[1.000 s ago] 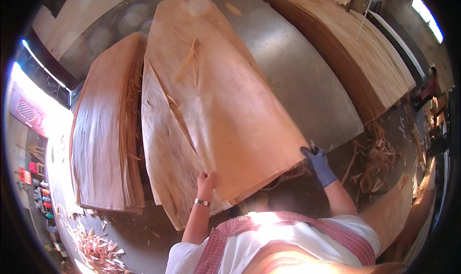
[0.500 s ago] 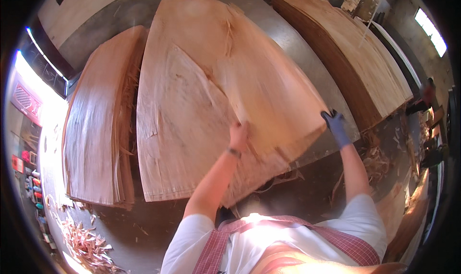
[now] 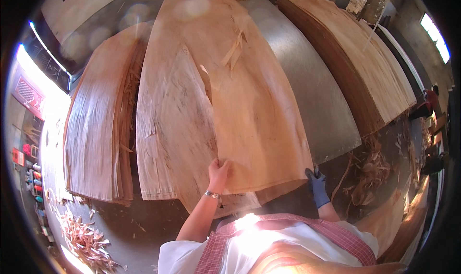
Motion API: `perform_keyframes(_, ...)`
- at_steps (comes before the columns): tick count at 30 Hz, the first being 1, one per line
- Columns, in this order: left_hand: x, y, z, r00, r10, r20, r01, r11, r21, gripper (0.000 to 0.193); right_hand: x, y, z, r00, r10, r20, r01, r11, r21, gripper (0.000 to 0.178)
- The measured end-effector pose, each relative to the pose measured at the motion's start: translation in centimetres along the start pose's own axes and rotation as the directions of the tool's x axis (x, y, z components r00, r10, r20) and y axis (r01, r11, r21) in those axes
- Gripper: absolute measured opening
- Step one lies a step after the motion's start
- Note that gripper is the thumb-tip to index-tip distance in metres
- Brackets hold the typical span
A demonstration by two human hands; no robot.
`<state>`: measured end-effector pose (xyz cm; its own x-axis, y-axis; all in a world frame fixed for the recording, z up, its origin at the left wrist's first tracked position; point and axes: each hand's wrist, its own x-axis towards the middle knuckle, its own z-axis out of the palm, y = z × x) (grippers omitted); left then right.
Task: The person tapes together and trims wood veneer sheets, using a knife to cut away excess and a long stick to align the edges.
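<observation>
A pale wood veneer sheet (image 3: 261,139) lies over darker, streaked veneer (image 3: 170,125) on a smooth grey metal table (image 3: 331,125). My bare left hand (image 3: 219,173), with a band at the wrist, is closed in a pinch on the pale sheet's near left edge. At its near right corner, my right hand (image 3: 317,184) in a blue glove grips the edge, thumb and fingers closed around it. A long dark gap (image 3: 201,77) runs between the pale sheet's left edge and the streaked veneer. Loose torn strips (image 3: 234,51) stick up farther along the sheet.
A tall veneer stack (image 3: 98,125) stands to the left, its inner edge ragged. Another thick stack (image 3: 355,58) stands at the right beyond the metal surface. Wood shavings (image 3: 86,238) lie on the floor at lower left, and curled scraps (image 3: 370,175) at right.
Both hands have come nearer to my body and somewhat left, drawing the pale sheet along. Its right edge has shifted left, baring more metal, and its near edge now lies straighter.
</observation>
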<state>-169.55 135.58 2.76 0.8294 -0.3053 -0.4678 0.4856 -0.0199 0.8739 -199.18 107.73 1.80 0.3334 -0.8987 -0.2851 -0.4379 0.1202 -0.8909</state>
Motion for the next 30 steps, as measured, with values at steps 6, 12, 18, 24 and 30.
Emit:
perform_keyframes(6, 11.2, 7.3, -1.1, 0.951, 0.287, -0.115, -0.277, 0.956, 0.097, 0.025, 5.3, -8.9, 11.3, 0.965, 0.096, 0.245, -0.156, 0.958, 0.241, 0.032)
perform_keyframes(12, 6.7, 5.1, -3.6, 0.812, 0.437, -0.386, -0.455, 0.889, 0.049, 0.040, 5.1, -12.9, 14.7, 0.912, 0.196, 0.361, -0.315, 0.898, 0.307, 0.038)
perform_keyframes(18, -9.5, -2.6, -11.3, 0.825, -0.208, -0.526, 0.109, 0.971, -0.213, 0.044, -6.0, -4.6, 10.0, 0.749, 0.363, 0.554, -0.627, 0.658, 0.417, 0.042)
perform_keyframes(24, -6.1, -5.5, -16.1, 0.815, -0.407, -0.413, 0.104, 0.803, -0.587, 0.058, -3.2, -6.0, 13.9, 0.758, 0.293, 0.583, -0.592, 0.683, 0.428, 0.040)
perform_keyframes(30, -7.2, -3.9, -15.4, 0.787, -0.406, -0.465, 0.176, 0.869, -0.462, 0.056, -2.6, -8.5, 13.7, 0.816, 0.299, 0.495, -0.485, 0.819, 0.306, 0.041)
